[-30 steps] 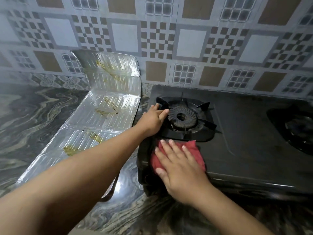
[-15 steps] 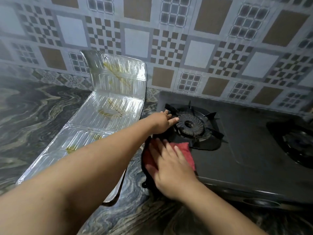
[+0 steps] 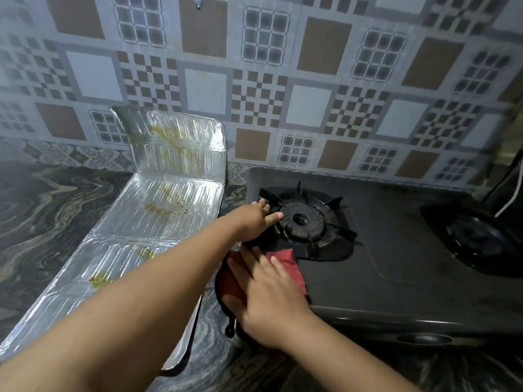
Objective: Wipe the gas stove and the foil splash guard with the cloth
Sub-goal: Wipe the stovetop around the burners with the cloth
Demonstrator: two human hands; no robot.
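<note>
Two bare hands work at the left end of a black gas stove, which fills the lower right of the frame against a patterned tile wall. No brand, label or writing can be read on any surface.

The right hand, coming up from the bottom centre, lies flat with its fingers spread loosely and pressed palm-down on a red cloth. The cloth sits on the front left corner of the stove top, just in front of the left burner; most of it is covered by the hand, with one red corner showing past the fingertips and another patch at the stove's left edge.

The left hand reaches in from the lower left on a long bare forearm. Its fingers are extended and close together, not gripping; the fingertips rest at the left rim of the burner's ring, beside a prong of the black pan support.

A second burner sits at the far right edge. Left of the stove, the foil splash guard lies folded on the dark marbled countertop, its far panel propped upright against the wall and the rest flat, with yellowish grease streaks on several panels.
</note>
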